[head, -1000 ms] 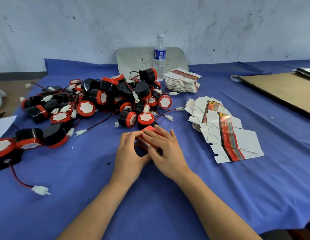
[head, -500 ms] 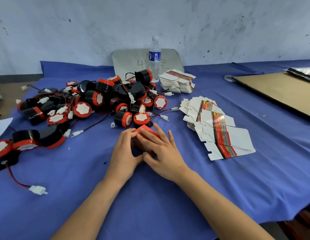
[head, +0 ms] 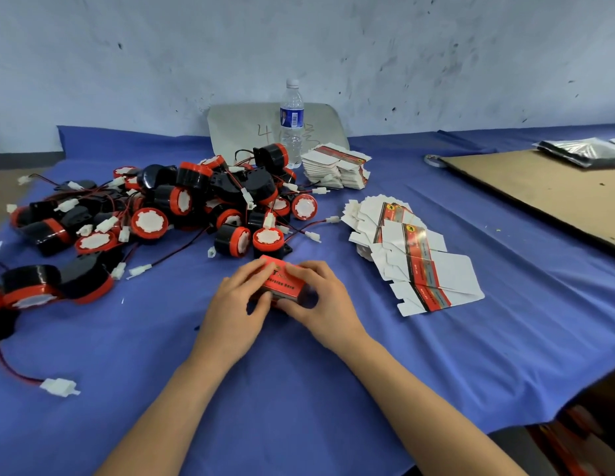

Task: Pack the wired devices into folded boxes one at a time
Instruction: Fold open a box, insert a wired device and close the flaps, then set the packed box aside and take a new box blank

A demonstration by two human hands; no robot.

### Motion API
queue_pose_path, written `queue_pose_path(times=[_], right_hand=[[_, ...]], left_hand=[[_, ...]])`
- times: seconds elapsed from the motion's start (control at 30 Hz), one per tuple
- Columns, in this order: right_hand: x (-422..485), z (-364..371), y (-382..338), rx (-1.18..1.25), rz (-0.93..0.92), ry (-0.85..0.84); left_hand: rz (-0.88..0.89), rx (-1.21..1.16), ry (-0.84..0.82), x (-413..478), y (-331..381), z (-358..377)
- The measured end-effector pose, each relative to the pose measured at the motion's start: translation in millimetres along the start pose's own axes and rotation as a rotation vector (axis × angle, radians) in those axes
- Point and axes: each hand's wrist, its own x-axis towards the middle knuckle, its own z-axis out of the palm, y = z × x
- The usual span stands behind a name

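Two grips meet on one small red box [head: 282,283], mid-surface, right in front of the person. Left grip [head: 235,304] grasps the box's left end: fingers curled over the top, thumb on the near side. Right grip [head: 321,304] grasps the right end the same way, fingers on top, thumb at the near face. The thumbs nearly touch. The box sits low over the blue cloth [head: 299,389] that covers the surface, w/ dark print on its red top face. Can't tell if a device is inside.

Wired devices [head: 196,207] lie piled over the left half of the surface: black bodies, red rims, white faces, red/black leads w/ white plugs. Two of them sit just beyond the box. One white plug [head: 59,386] on a red lead lies apart at front left.

Right of the box, near but not touching, is a fan of flat boxes [head: 412,255], white w/ a red & black strip. Further back is a neater stack [head: 337,166] of the same, just beside an upright water bottle [head: 291,125]. Behind the bottle a grey board [head: 241,128] leans on the wall, w/ a "4" handwritten on it.

Far right: a brown cardboard sheet [head: 546,190], a tape roll [head: 433,160] at its back corner & silvery bags [head: 580,151] at its far end.
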Motion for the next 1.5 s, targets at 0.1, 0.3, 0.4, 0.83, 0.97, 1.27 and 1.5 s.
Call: queue_pose_path(times=[0.1,0.3,0.4,0.83,0.97,1.27,1.5], right_hand=[[-2.7,-0.3,1.1,-0.116,-0.030,-0.024],[-10.3,-3.8,-1.4,-0.094,-0.059,0.110],[-13.9,-11.0,-7.5,0.023,-0.025,0.421],[-79.7,-135.6,20.0,0.972,0.324,1.411],[-90.5,-176.7,37.7,0.721,0.380,1.746],[-82.9,-162.6,52.4,0.253,0.398,1.610],[-19.0,-124.7,70.8,-0.250,0.612,0.390]], left_hand=[[-0.040,0.064,-0.029,-0.1,0.1,-1.9],[-0.096,-0.181,0.031,-0.4,0.9,-2.5],[-0.170,-0.262,0.094,-0.8,1.0,-3.7],[-0.280,-0.271,-0.029,-2.4,4.2,-3.5],[-0.288,-0.258,-0.040,-3.1,0.7,-2.3],[-0.282,-0.208,-0.035,-2.6,0.9,-1.6],[-0.283,-0.204,-0.038,-4.6,6.1,-3.9]])
